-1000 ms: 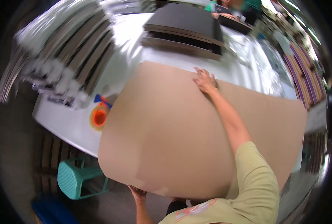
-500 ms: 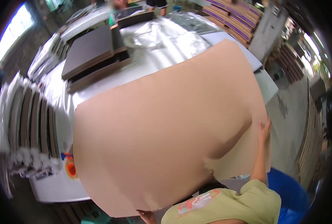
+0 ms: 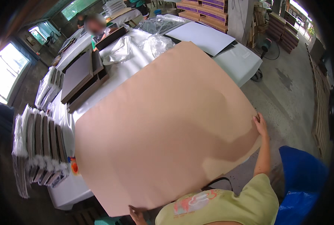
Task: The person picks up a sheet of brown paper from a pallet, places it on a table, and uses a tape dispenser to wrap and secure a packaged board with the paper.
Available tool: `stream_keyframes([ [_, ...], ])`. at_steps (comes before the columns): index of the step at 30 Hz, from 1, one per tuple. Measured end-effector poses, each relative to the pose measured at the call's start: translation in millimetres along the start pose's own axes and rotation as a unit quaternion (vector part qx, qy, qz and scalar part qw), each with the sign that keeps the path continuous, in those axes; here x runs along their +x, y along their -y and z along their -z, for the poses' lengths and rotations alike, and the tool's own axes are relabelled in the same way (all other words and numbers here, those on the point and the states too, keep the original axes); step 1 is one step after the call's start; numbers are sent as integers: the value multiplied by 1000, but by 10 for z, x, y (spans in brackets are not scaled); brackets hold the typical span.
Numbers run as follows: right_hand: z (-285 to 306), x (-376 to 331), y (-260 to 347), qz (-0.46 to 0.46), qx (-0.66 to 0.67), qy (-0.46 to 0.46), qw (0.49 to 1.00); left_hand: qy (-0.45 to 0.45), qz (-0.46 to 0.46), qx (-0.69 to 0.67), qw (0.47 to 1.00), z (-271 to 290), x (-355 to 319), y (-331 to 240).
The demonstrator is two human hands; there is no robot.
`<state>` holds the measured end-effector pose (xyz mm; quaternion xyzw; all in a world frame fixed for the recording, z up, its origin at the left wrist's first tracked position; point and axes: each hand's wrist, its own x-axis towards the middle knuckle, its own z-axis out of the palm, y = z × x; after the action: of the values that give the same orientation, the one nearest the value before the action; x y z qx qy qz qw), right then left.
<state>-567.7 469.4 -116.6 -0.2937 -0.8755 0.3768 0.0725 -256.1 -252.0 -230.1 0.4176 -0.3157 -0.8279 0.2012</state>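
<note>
A large sheet of brown kraft paper (image 3: 163, 123) spreads over most of the white-topped table and hangs past its near edge. At the sheet's near left edge, my left hand (image 3: 136, 215) pinches the border, its thumb side on top and the other fingers mostly hidden. My right hand (image 3: 260, 124) holds the right edge, with fingertips on the upper face. A shadowed dip runs across the paper near my right forearm. Just past the left edge of the sheet, a roll of orange tape (image 3: 74, 167) is partly covered.
Dark flat boxes (image 3: 78, 77) are stacked beyond the sheet, beside crumpled clear plastic (image 3: 157, 45). Plastic-wrapped stacks (image 3: 39, 137) line the table's left side. A white sheet (image 3: 202, 36) lies at the far right. A co-worker (image 3: 99, 36) is across the table. Blue tarp (image 3: 302, 176) stands at my right.
The paper lies flatter, and the raised fold by my right forearm has eased. Its far corner has swung left in view. Both hands keep hold of its edges. The camera view has shifted.
</note>
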Motion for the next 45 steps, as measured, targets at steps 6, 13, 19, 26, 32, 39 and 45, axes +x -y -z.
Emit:
stream_keyframes([
  [6, 180, -34, 180, 186, 12, 64, 980, -67, -55, 6, 996, -39, 31, -41],
  [13, 336, 124, 1009, 158, -80, 32, 984, -40, -107, -12, 993, -452, -274, -93],
  [19, 489, 403, -226, 34, 38, 190, 980, 15, -19, -89, 996, -884, -480, 424],
  [26, -342, -979, -661, -90, 737, 110, 661, 19, 60, -94, 994, -1125, -459, 638],
  [32, -390, -842, 500, 113, 488, -4, 866, 29, 16, -137, 990, -906, -89, 654],
  [39, -164, -843, 1203, 206, 386, -66, 897, 12, -39, -127, 991, -1538, -278, 300],
  [45, -700, -386, 1530, 222, 282, -128, 925, -76, -61, -176, 980, -1776, 393, 81],
])
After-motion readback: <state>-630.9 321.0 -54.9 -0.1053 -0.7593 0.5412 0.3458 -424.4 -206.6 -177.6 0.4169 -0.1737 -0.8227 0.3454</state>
